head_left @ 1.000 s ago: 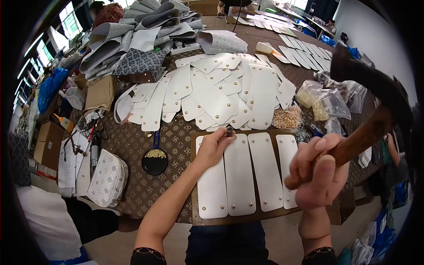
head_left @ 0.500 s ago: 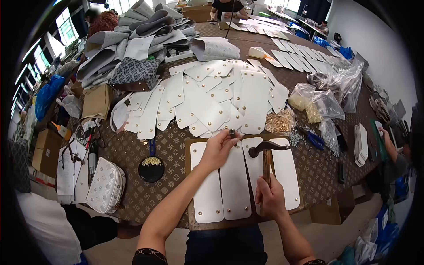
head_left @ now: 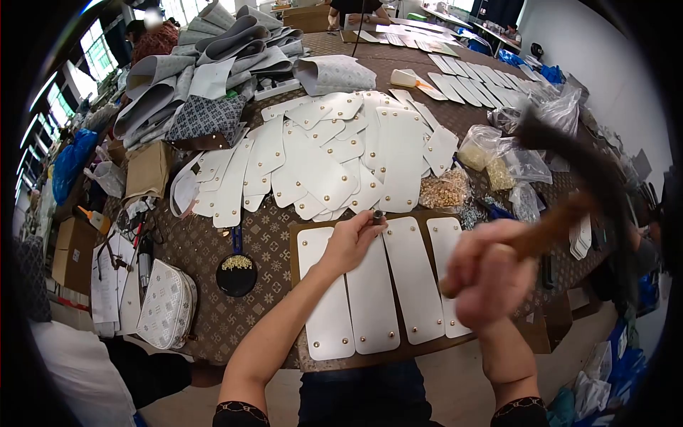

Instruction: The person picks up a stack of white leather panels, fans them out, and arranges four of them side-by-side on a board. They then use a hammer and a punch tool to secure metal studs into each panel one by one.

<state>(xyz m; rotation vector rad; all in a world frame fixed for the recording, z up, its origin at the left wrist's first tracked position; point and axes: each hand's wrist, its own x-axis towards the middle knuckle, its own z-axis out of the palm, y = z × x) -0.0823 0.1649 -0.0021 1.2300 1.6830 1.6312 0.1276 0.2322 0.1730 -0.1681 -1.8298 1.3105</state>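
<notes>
Head view: the left hand (head_left: pixel 348 242) pinches a small punch (head_left: pixel 377 215) upright on the far end of the second white panel (head_left: pixel 373 299) from the left, one of four side by side on a board (head_left: pixel 294 299). The right hand (head_left: pixel 491 274), blurred, is closed around a hammer (head_left: pixel 569 178) held high at right. The near-end studs look set. This far corner seems to be in hand. A studded pile (head_left: pixel 320 156) lies beyond.

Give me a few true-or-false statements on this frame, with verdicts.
1. The left hand pinches a small metal punch at a white panel's top edge. True.
2. The hammer in the right hand rests on the panels. False: the hammer is held up in the air, blurred.
3. A black dish of gold rivets lies left of the board. True.
4. Six white panels lie on the board. False: four.
</notes>
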